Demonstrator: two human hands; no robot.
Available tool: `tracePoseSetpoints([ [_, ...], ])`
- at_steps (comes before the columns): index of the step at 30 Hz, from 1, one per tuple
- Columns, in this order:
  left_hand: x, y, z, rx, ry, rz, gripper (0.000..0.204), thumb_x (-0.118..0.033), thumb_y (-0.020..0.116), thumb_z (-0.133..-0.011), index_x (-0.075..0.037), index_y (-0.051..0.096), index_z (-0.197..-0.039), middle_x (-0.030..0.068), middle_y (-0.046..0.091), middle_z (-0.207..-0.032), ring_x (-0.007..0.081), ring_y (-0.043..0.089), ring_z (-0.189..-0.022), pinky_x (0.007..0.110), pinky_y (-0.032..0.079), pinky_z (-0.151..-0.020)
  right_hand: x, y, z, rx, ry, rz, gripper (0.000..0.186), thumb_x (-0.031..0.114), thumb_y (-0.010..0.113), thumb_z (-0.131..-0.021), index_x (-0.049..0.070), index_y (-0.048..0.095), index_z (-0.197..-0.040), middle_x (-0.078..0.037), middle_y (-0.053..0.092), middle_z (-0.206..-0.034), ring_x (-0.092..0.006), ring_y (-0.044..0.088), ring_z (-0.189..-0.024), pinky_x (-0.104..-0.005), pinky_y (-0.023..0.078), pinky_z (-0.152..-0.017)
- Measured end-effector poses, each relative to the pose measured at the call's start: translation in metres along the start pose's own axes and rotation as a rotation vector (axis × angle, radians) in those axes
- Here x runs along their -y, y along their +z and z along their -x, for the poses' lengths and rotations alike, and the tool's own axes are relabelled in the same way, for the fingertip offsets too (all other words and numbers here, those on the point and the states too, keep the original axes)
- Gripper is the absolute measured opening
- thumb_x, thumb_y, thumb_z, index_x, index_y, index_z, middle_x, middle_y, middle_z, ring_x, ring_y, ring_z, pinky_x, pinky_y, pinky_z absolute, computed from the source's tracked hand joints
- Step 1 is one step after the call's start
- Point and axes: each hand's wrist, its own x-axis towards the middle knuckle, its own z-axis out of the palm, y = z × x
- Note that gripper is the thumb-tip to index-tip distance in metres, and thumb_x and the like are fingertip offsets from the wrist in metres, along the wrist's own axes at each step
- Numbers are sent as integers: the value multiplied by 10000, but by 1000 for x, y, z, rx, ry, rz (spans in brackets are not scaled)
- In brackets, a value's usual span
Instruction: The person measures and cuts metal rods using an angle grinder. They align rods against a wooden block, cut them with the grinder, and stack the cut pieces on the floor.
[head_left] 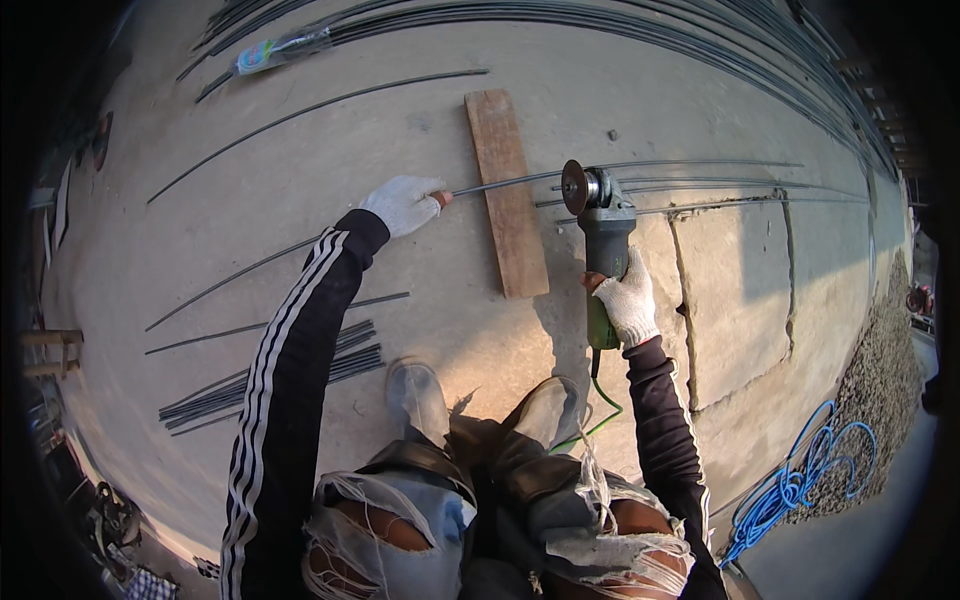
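My left hand [402,205], in a white knit glove, is closed around a long thin steel rod [500,184]. The rod crosses over a wooden plank [510,230] lying on the concrete. In my right hand [630,305], also gloved, is an angle grinder [606,240] with a green and dark body, gripped by its handle. Its cutting disc [573,188] stands upright just right of the plank, at the rod; whether the disc touches the rod I cannot tell. A green cord [612,408] trails from the grinder towards my boots.
Several cut rods [340,360] lie in a bunch at lower left, with a single rod [300,112] farther off. Long rods [560,14] run along the far side. A blue hose or rope [790,485] lies coiled near gravel [870,390] on the right. Cracks mark the concrete floor [740,300].
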Motion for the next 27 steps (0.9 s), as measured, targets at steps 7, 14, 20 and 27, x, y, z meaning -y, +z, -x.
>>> tracePoseSetpoints([
  [7,-3,0,-5,-8,-79,31,498,-359,619,-991,-22,668,-1355,241,681,-1339,405,621,-1275,425,488,-1091,13,11,-25,5,-48,76,443,49,826,-780,14,612,-1166,-82,728,-957,-167,695,-837,-320,565,-762],
  [14,1,-3,-8,7,-13,-23,497,-293,631,-939,-37,669,-1363,233,675,-1351,396,595,-1310,433,464,-1124,28,12,-26,28,-1,130,469,90,854,-761,32,621,-1164,-78,719,-946,-171,674,-815,-329,548,-743],
  [20,-6,-9,-8,66,-62,17,498,-283,628,-935,-35,666,-1365,234,678,-1346,395,599,-1305,437,464,-1121,26,14,-27,31,-12,101,425,125,826,-774,30,633,-1140,-115,738,-951,-218,710,-832,-363,564,-784],
  [27,-11,-10,-5,40,-114,-11,503,-322,640,-947,-64,664,-1379,217,666,-1373,382,593,-1317,432,460,-1126,20,16,-32,46,-35,79,405,105,815,-775,33,632,-1129,-113,742,-947,-219,716,-837,-360,563,-788],
])
